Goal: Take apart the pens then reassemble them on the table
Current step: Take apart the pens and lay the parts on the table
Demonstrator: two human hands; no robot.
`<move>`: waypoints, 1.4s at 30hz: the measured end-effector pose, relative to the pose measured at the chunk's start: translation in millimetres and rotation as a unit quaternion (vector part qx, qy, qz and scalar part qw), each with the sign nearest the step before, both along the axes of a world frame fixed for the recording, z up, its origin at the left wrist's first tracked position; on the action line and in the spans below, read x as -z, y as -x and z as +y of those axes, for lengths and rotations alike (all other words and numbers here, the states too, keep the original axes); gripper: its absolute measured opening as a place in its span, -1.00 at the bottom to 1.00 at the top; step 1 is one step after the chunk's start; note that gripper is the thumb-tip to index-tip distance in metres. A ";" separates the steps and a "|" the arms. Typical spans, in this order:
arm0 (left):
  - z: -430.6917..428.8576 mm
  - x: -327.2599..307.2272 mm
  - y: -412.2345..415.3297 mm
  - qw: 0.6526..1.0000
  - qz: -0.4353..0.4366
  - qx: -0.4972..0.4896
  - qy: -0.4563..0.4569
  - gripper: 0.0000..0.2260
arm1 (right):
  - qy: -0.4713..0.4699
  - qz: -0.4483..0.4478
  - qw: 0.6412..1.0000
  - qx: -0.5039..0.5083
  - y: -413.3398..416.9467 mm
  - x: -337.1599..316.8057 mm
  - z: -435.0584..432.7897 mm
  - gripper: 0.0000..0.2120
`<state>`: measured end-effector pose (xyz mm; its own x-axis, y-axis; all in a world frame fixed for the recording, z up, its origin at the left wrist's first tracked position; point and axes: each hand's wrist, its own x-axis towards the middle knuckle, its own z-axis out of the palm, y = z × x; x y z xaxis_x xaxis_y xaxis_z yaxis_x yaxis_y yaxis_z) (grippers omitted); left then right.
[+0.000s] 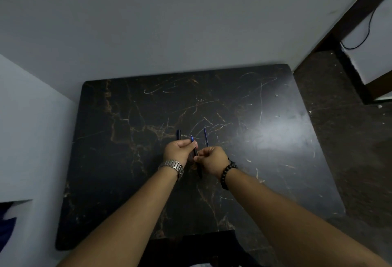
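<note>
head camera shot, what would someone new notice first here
The eye goes first to the two hands meeting over the middle of the dark marble-patterned table: the left hand and right hand both pinch one dark pen. Next come the wrists, a metal watch on the left and a black bead bracelet on the right. Just beyond the hands, two slim blue pen parts lie on the table.

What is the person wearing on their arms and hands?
Both forearms are bare, with no sleeves or gloves. The left wrist has a silver metal link watch. The right wrist has a bracelet of dark round beads.
</note>
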<state>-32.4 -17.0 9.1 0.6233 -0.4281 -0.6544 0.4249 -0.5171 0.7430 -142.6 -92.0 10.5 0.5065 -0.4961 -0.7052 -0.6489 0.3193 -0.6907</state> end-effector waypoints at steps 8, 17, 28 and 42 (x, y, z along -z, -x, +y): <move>-3.4 -8.4 -1.6 0.990 0.111 0.031 0.083 -0.72 | 0.013 -0.012 0.999 0.038 -2.2 -0.5 7.8 -0.92; -1.5 -1.0 -5.3 0.998 -0.044 0.050 -0.018 -0.81 | 0.011 -0.005 0.999 0.046 0.8 3.7 11.2 -0.91; 2.4 2.9 -5.6 0.999 -0.020 0.044 0.008 -0.92 | 0.011 0.000 0.998 0.069 0.1 5.4 12.5 -0.91; 6.6 4.6 -5.8 1.000 -0.007 0.030 0.000 -0.73 | 0.007 0.012 0.997 0.077 -2.6 1.6 15.1 -0.88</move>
<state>-26.5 -10.3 4.5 0.6056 -0.4660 -0.6450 0.3819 -0.5409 0.7494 -140.0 -76.9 8.9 0.4070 -0.5759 -0.7090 -0.6094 0.4070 -0.6804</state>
